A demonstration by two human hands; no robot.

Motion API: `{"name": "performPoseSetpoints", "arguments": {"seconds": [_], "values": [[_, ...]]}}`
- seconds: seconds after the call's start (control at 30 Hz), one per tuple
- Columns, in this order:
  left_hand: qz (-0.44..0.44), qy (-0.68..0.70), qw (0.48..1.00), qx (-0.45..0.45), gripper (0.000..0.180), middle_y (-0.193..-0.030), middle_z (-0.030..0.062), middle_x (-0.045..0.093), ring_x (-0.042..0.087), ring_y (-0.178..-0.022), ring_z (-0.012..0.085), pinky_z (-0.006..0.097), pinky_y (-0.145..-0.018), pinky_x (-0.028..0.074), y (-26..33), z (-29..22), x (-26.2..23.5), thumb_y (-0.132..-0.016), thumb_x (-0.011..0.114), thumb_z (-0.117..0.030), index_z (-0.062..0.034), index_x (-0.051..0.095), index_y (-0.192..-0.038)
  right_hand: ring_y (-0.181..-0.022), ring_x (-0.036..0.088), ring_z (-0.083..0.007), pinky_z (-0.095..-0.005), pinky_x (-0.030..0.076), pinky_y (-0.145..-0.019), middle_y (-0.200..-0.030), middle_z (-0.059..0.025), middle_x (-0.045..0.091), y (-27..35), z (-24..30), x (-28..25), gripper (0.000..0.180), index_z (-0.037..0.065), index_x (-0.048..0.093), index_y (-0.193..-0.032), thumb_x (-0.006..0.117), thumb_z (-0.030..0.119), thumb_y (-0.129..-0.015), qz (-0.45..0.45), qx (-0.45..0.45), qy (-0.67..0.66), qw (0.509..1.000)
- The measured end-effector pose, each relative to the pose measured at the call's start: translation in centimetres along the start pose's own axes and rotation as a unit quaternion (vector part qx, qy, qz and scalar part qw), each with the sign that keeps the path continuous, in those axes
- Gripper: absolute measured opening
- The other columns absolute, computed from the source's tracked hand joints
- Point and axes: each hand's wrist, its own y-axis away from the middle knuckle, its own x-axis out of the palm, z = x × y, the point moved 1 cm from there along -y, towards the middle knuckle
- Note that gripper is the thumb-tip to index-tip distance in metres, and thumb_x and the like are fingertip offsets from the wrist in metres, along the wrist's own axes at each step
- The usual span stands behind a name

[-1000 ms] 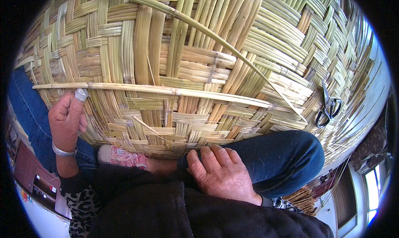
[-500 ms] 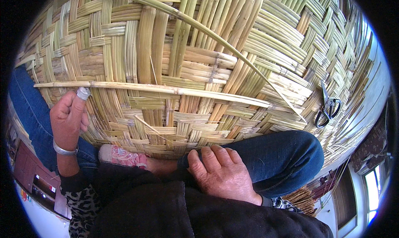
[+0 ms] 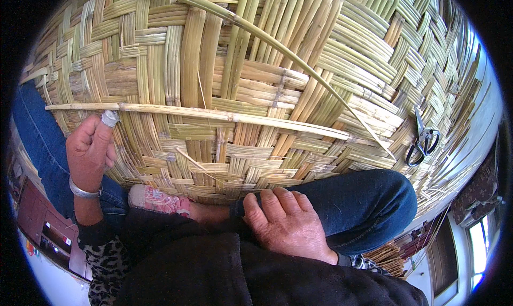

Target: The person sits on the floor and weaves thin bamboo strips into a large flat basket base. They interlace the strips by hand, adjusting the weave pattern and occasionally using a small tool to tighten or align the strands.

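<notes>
The left hand (image 3: pixel 91 148) was loosely curled, its taped thumb touching the long cane strip (image 3: pixel 214 115) lying across the woven mat (image 3: pixel 320 65). The right hand (image 3: pixel 288 223) rested flat, open, on the knee, holding nothing.

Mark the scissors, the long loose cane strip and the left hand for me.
scissors (image 3: pixel 423 141): head view, at the pivot above the black handles.
long loose cane strip (image 3: pixel 214 114): head view, mid-length.
left hand (image 3: pixel 92 148): head view, on the palm.

No packages, labels, signs or screens are visible. The view holds only woven matting, the seated person and blurred furniture at the picture's rim.
</notes>
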Motion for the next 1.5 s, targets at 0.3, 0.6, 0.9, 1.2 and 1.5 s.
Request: {"name": "performPoseSetpoints", "arguments": {"seconds": [0.3,0.6,0.9,1.2,1.5], "values": [[0.012,-0.016,1.0,0.017,0.039,-0.058,-0.0037,0.054,0.047,-0.045,0.0031,0.021,-0.041,0.033,-0.1,0.4,-0.1,-0.11,0.061,-0.032,-0.0096,0.058,-0.078,-0.109,0.069,-0.0332,-0.0456,0.055,-0.088,-0.117,-0.0134,0.07,-0.1,-0.1,0.0,0.039,0.01,0.066,-0.128,0.069,0.023,-0.091,-0.012,-0.005,0.003,1.0],[0.011,-0.001,1.0,0.001,0.037,-0.057,-0.0033,0.054,0.047,-0.044,0.0035,0.022,-0.041,0.033,-0.1,0.1,0.0,-0.11,0.062,-0.029,-0.0091,0.057,-0.078,-0.108,0.069,-0.0317,-0.044,0.054,-0.086,-0.115,-0.0124,0.07,0.0,-0.2,0.2,0.037,0.01,0.067,-0.125,0.07,0.026,-0.092,-0.019,-0.009,0.01,1.0],[0.019,0.036,0.999,-0.019,0.034,-0.058,-0.0016,0.057,0.051,-0.048,0.0029,0.021,-0.043,0.036,0.4,-1.6,0.4,-0.106,0.067,-0.023,-0.0065,0.059,-0.077,-0.106,0.068,-0.0312,-0.0449,0.054,-0.086,-0.115,-0.0112,0.07,-0.2,-0.1,0.2,0.04,0.011,0.065,-0.125,0.074,0.03,-0.09,-0.011,-0.01,0.026,1.0],[0.023,0.016,1.0,-0.014,0.034,-0.057,-0.0024,0.057,0.05,-0.046,0.0023,0.02,-0.042,0.035,0.2,-1.7,0.3,-0.108,0.065,-0.024,-0.0059,0.062,-0.08,-0.107,0.068,-0.0294,-0.0413,0.054,-0.085,-0.116,-0.0164,0.07,-0.2,-0.1,0.0,0.036,0.008,0.065,-0.126,0.061,0.02,-0.092,-0.004,-0.017,0.012,1.0],[0.021,0.02,1.0,-0.011,0.033,-0.058,-0.0025,0.057,0.051,-0.047,0.0023,0.02,-0.043,0.036,0.2,-0.8,0.1,-0.11,0.061,-0.025,-0.0061,0.062,-0.083,-0.105,0.068,-0.0294,-0.041,0.054,-0.084,-0.114,-0.0145,0.07,-0.2,-0.2,0.1,0.037,0.008,0.065,-0.126,0.062,0.022,-0.092,-0.009,-0.016,0.014,1.0]]}}
